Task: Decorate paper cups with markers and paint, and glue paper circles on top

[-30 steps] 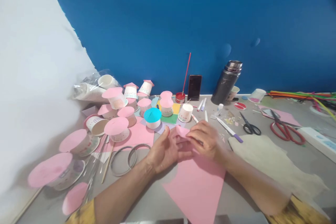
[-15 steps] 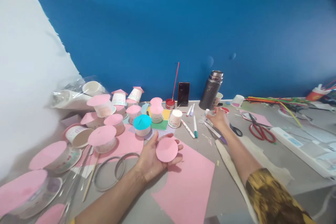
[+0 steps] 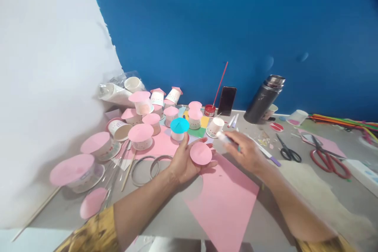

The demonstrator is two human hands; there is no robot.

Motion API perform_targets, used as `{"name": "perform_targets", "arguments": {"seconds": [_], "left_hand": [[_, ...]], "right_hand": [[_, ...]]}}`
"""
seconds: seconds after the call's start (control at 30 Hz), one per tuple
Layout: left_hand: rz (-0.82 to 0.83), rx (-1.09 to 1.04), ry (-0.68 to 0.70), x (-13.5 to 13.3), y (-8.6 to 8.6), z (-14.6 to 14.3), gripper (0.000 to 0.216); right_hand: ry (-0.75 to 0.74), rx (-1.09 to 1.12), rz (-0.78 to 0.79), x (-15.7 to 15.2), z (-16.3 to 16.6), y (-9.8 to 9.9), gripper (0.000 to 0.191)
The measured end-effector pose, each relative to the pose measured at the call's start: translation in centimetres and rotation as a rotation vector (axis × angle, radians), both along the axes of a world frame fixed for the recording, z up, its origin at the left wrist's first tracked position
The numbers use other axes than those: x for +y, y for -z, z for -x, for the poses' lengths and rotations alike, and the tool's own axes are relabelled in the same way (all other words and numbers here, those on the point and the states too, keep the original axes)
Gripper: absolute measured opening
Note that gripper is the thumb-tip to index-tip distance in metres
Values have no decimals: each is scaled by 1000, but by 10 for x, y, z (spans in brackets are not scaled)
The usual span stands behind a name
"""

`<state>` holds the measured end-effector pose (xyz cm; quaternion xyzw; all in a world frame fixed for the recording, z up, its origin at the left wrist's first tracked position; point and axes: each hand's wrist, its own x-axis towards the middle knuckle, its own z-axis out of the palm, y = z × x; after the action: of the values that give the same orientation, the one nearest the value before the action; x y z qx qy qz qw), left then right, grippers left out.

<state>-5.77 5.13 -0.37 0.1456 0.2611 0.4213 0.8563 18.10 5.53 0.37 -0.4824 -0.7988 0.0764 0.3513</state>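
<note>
My left hand (image 3: 183, 163) is palm up over the table, its fingers curled round a round pink paper disc (image 3: 201, 153) that it holds flat. My right hand (image 3: 246, 153) is just right of the disc, closed on a small white stick-shaped thing (image 3: 223, 137), blurred by motion, whose tip points towards the disc. Under both hands lies a large pink paper sheet (image 3: 227, 201). Just beyond the left hand stands a paper cup with a teal lid (image 3: 179, 128).
Several paper cups with pink lids (image 3: 141, 136) crowd the left. Two metal rings (image 3: 146, 165) lie near my left wrist. At the back stand a phone (image 3: 226, 101), a red pot (image 3: 210, 109) and a steel flask (image 3: 264, 93). Black scissors (image 3: 288, 151), red scissors (image 3: 327, 159) and a cloth (image 3: 319, 197) lie right.
My right hand left the pink disc, reached far to the pens near the flask, and has come back beside the disc with a white stick in it. The left hand kept the disc.
</note>
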Motion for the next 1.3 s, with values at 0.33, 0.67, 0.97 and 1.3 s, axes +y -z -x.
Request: {"name": "perform_targets", "arguments": {"seconds": [0.33, 0.67, 0.97, 1.3], "left_hand": [[-141, 13, 67, -5, 6, -8, 76], [-242, -60, 136, -9, 1, -8, 82], [-314, -44, 83, -12, 5, -10, 79], [-135, -74, 74, -6, 5, -2, 80]], "right_hand": [[-170, -134, -230, -24, 44, 7, 15], [-167, -122, -387, -28, 55, 13, 12], [30, -151, -382, -33, 56, 10, 15], [-128, -33, -349, -23, 42, 10, 12]]}}
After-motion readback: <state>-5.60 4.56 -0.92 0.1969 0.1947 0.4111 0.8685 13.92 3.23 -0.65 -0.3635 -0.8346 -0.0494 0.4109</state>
